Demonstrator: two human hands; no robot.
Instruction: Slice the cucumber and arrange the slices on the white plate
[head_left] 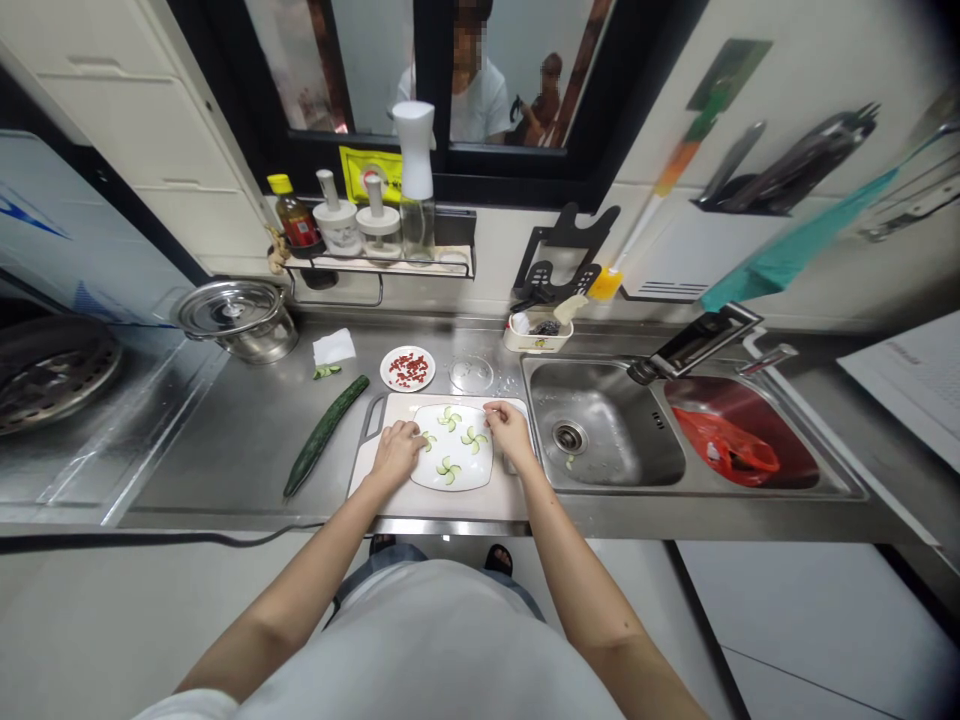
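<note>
A white plate (pixel 469 470) rests on a pale cutting board (pixel 395 505), with several pinwheels of green cucumber slices (pixel 448 470) laid out on it. At the plate's left edge is my left hand (pixel 399 450), its fingers bent over the left pinwheel and touching there. My right hand (pixel 510 430) hovers at the upper right corner of the plate, fingertips pinched together; anything between them is too small to name. Behind the board stands a small white dish (pixel 386 369) of chopped red pieces (pixel 409 370). A whole cucumber (pixel 326 435) lies left of the board.
Right of the board are a double sink (pixel 607 485) with a black faucet (pixel 694 345) and a red bag (pixel 724 445). A lidded steel pot (pixel 259 335) stands back left. A rack (pixel 375 267) holds bottles behind. A caddy (pixel 536 342) sits by the sink.
</note>
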